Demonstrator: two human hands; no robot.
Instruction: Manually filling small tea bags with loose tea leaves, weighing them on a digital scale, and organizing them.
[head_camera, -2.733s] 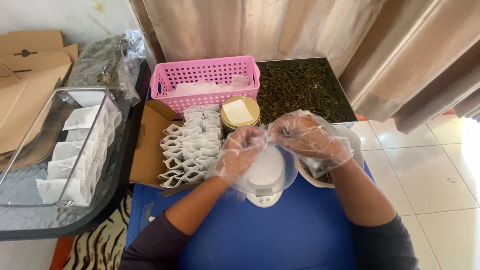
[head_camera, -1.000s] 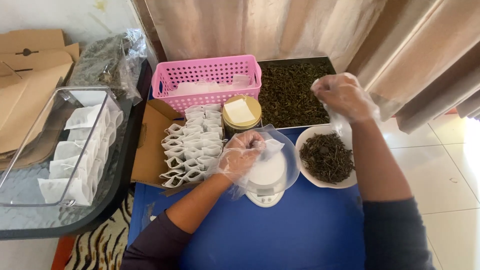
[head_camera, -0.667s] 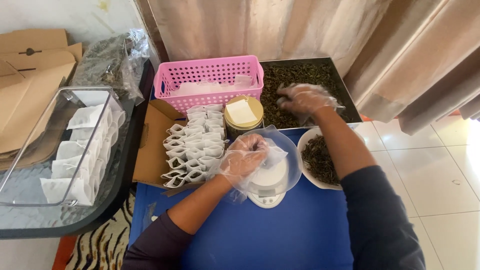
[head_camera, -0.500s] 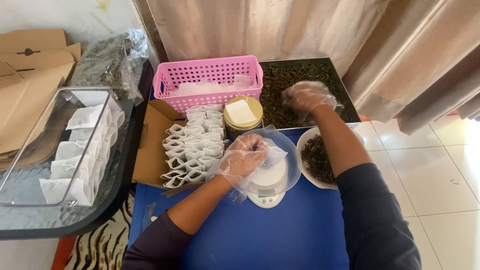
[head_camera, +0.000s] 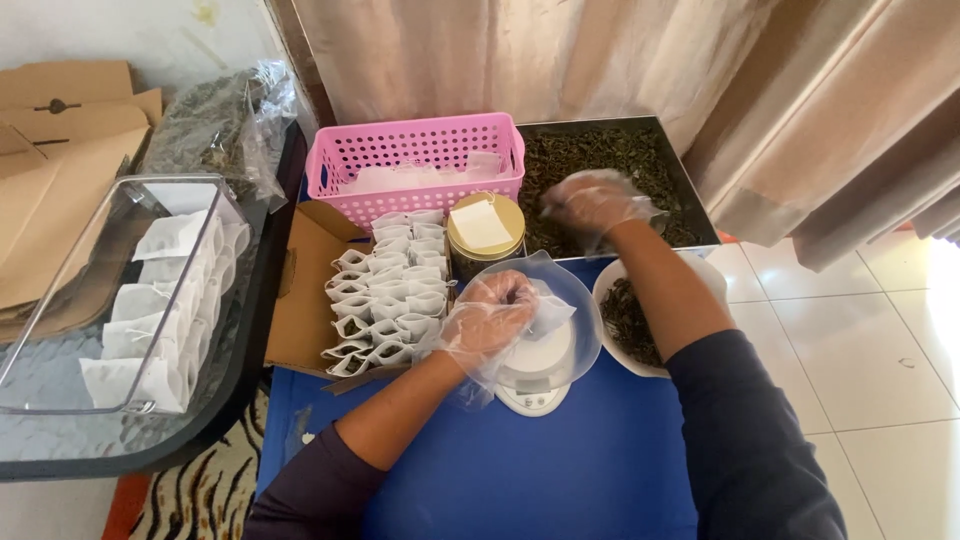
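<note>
Gloved left hand (head_camera: 488, 318) pinched a small white tea bag (head_camera: 548, 310) over the scale (head_camera: 535, 375).
Right hand (head_camera: 590, 205), fingers curled, reached into the dark tray (head_camera: 690, 195) of loose tea leaves (head_camera: 600, 160); whether it gripped any was unclear.

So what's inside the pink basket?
The pink basket holds flat white bags, seen through its holes and over the rim. Its bottom is covered by them.

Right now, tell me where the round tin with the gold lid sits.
In the head view the tin stands left of centre, just in front of the pink basket, between the box of filled tea bags and the tray of dried leaves.
</note>
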